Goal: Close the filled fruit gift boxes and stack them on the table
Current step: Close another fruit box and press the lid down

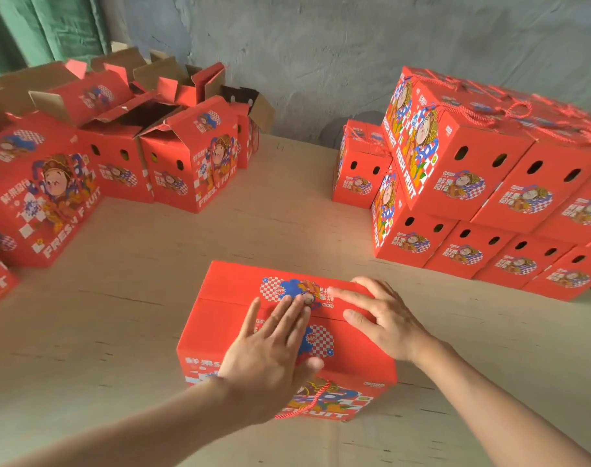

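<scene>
A red gift box sits on the table directly under both hands. The left hand lies flat, fingers straight, pressing its top flaps; the right hand rests there too, fingers extended, grasping nothing.

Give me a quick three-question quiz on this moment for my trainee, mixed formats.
1. True or false: both the left hand and the right hand press flat on the near box.
2. The stack of closed boxes stands on which side of the table? A) right B) left C) centre
3. Fill in: the boxes at far left have their flaps ___.
Key: 1 true; 2 A; 3 open.
</scene>
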Tool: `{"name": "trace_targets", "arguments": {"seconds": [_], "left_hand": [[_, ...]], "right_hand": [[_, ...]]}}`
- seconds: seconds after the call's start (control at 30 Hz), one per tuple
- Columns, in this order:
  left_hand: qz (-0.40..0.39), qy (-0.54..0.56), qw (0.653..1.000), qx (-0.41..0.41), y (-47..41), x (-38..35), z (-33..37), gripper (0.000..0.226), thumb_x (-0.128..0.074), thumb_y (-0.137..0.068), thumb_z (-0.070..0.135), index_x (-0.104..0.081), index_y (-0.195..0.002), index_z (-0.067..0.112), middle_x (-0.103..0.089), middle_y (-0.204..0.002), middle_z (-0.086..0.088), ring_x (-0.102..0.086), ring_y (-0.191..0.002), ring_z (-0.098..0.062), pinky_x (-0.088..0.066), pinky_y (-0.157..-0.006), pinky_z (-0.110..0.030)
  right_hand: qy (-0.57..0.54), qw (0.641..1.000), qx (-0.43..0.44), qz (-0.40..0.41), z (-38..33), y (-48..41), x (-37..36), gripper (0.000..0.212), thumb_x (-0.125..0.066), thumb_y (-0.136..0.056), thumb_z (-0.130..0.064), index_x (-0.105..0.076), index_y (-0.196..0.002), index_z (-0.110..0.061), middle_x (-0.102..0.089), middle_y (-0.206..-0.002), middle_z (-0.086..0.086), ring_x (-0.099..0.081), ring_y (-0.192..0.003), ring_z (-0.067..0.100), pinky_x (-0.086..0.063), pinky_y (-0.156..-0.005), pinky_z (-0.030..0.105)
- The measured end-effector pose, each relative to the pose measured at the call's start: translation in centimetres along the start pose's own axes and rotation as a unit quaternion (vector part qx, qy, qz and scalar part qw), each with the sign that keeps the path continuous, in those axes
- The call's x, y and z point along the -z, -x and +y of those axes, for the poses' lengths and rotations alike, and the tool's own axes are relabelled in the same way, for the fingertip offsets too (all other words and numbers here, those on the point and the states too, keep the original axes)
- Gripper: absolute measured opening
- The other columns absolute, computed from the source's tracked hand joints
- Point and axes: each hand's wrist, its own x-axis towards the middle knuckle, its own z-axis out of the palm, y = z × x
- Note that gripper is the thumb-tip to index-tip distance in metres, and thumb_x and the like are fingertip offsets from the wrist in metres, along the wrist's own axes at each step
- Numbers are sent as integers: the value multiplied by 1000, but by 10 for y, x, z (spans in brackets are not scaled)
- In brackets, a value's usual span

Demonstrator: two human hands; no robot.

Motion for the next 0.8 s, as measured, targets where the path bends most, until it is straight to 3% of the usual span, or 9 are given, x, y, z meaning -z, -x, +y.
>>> {"name": "trace_targets", "arguments": {"seconds": [0.1,0.13,0.2,0.3,0.43,0.53,0.67,0.73,0.8], "left_hand": [[60,-35,996,-48,-4,15,-20,79,4,-93,57,-48,-138,17,-38,-147,0,-40,-134,-21,-38,-103,-53],[55,-46,995,-70,-8,18,-29,77,2,-93,58,-49,-136,19,-42,-145,2,-43,-132,-20,-38,-103,-53],[22,-43,991,-124,-22,20,-49,78,12,-85,65,-21,-147,31,-14,-153,14,-11,-144,-14,-1,-116,-51],[19,-101,986,-134,-47,18,-72,61,26,-73,67,20,-133,55,21,-147,26,31,-136,-12,36,-102,-41],[16,-120,992,46,-67,23,-89,51,7,-86,60,12,-137,58,13,-157,12,24,-142,-26,22,-107,-56],[71,7,985,157,-60,10,-70,51,-19,-97,52,-11,-147,44,-2,-159,1,-1,-146,-27,2,-113,-56],[287,288,872,273,-25,-26,-22,48,-44,-96,41,-51,-127,6,-46,-125,-21,-38,-121,-37,-34,-98,-46],[289,405,801,333,-9,-36,-10,49,-40,-97,42,-59,-87,-2,-54,-92,-24,-45,-101,-37,-38,-82,-43],[255,502,723,400,2,-40,-3,57,-35,-97,46,-44,-59,5,-49,-61,-15,-47,-71,-29,-38,-65,-38]], "right_hand": [[27,998,-35,33,-5,9,-3,42,-45,-95,-45,-32,-133,-56,-38,-142,1,-28,-132,15,-16,-109,24],[42,997,-54,44,-9,15,-6,43,-43,-95,-47,-31,-135,-55,-38,-141,2,-30,-131,17,-17,-109,25],[85,991,-91,52,-16,27,-11,47,-37,-94,-53,-25,-140,-54,-38,-138,4,-33,-127,21,-21,-108,28],[119,987,-112,-1,-21,43,-9,62,-28,-90,-66,-7,-146,-49,-32,-136,6,-28,-128,24,-22,-107,33],[89,984,-121,-99,-25,62,7,85,-35,-80,-78,3,-147,-44,-24,-139,5,-21,-134,25,-19,-111,36],[80,983,-133,-93,-37,74,3,92,-36,-76,-81,1,-148,-39,-29,-133,8,-25,-132,27,-21,-110,38],[108,979,-160,-66,-67,80,-17,110,-6,-60,-88,2,-151,-26,-30,-137,23,-27,-130,35,-19,-109,44],[95,978,-173,-61,-84,80,-27,119,3,-51,-86,3,-151,-21,-26,-143,28,-25,-133,38,-18,-109,47],[53,983,-168,-50,-91,83,-30,110,-7,-63,-87,-1,-151,-21,-29,-142,25,-28,-132,37,-20,-109,46]]}}
